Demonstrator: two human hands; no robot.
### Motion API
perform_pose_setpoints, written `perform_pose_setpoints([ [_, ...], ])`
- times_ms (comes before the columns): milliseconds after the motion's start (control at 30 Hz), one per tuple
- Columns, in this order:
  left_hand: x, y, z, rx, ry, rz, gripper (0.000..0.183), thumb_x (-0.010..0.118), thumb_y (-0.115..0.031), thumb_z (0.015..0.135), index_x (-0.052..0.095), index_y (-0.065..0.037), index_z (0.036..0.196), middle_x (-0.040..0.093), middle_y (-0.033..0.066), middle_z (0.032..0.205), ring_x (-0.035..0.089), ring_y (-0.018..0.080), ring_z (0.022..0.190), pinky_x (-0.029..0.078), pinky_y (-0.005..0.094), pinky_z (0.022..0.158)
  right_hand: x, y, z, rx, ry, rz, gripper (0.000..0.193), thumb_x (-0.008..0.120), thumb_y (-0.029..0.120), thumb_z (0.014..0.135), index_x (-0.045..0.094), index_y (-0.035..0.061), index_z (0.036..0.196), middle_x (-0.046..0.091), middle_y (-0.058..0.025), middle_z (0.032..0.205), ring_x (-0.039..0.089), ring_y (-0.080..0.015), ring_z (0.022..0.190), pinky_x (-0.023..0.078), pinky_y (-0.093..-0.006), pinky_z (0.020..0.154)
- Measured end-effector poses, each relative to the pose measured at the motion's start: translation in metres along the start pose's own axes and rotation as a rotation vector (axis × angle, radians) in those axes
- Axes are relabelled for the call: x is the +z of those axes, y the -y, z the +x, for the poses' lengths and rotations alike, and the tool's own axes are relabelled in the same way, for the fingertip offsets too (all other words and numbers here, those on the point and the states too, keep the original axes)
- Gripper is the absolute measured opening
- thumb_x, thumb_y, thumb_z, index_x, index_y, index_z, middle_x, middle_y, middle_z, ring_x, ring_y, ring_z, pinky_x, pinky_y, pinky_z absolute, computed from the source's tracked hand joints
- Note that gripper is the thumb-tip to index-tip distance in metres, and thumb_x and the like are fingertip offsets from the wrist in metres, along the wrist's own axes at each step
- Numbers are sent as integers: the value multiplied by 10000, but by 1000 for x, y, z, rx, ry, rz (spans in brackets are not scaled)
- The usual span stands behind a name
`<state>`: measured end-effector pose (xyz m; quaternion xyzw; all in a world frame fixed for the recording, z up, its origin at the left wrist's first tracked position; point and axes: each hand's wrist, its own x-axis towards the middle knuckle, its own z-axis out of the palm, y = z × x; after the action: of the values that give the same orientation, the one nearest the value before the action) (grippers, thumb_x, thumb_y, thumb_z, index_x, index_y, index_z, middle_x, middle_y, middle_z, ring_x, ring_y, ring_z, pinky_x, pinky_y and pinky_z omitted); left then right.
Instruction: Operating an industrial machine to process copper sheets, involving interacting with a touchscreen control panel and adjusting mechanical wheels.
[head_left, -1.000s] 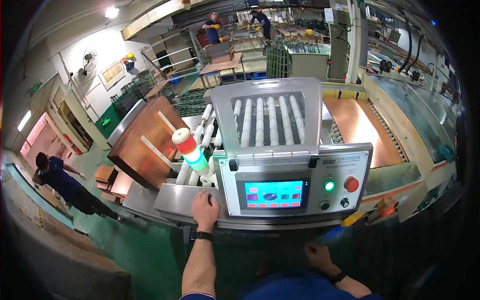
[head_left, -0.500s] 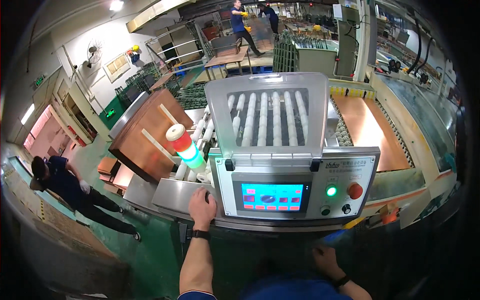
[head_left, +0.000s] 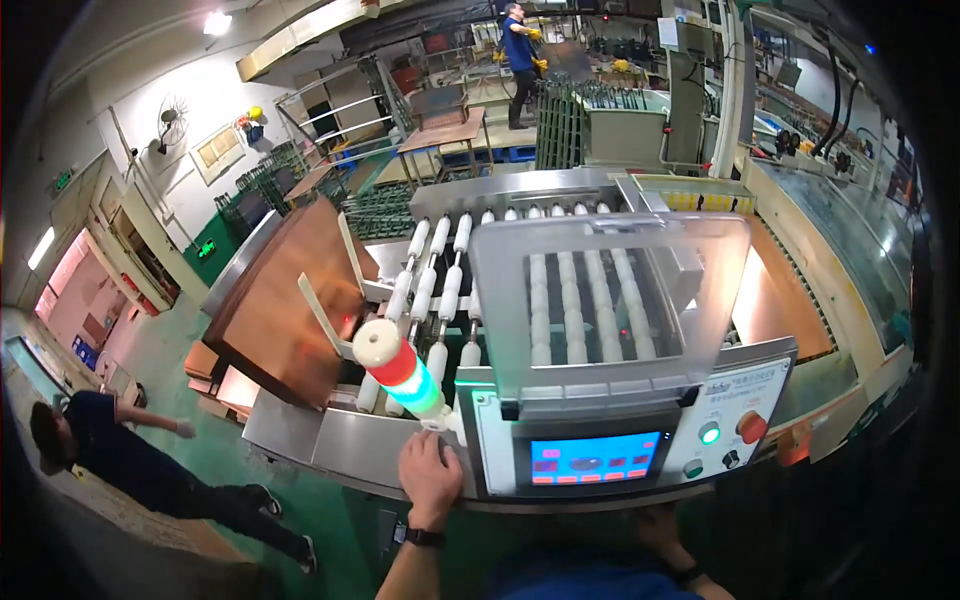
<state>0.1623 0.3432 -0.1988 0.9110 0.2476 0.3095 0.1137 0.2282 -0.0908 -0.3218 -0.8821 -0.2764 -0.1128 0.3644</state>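
View's swung since a second ago: way more white conveyor rollers show beyond the left hand, so that bed's easier to see. Its fingers rest half-curled on the steel ledge, grip unclear; copper-coloured panels lean up-left of them. Right hand: too dim to tell.

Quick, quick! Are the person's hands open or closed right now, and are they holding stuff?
Left grip: fingers bent, resting on the metal ledge; open or closed can't be told.
Right grip: too shadowy to tell.
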Motion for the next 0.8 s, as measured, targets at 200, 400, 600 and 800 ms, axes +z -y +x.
perform_pose_setpoints([
  [200,-15,0,16,87,126,-56,254,693,-151,815,646,-9,1020,655,171,1097,600,384,1041,491,482,933,1,-3,-17,475,239,-29,239,649,257,916,737,95,1067,723,-213,1018,687,-429,969,565,-502,836],
  [400,-6,1,20,156,88,-117,276,712,-141,798,644,4,1022,622,196,1051,587,405,1022,478,500,921,41,-56,-46,280,165,-88,315,664,298,920,697,81,1146,692,-229,1094,661,-417,1041,535,-517,858],
  [600,-13,1,22,108,130,-258,296,710,-142,796,655,-4,1052,628,182,1117,580,390,1094,475,500,943,27,-36,-36,148,181,-123,368,648,266,927,664,95,1252,655,-211,1231,595,-437,1176,486,-505,1010],
  [800,-2,17,21,107,358,-172,448,706,-193,802,634,-16,1208,628,209,1168,609,396,1091,481,496,970,12,31,1,43,23,-58,366,600,296,964,650,98,1269,707,-218,1089,674,-437,1014,563,-500,884],
])
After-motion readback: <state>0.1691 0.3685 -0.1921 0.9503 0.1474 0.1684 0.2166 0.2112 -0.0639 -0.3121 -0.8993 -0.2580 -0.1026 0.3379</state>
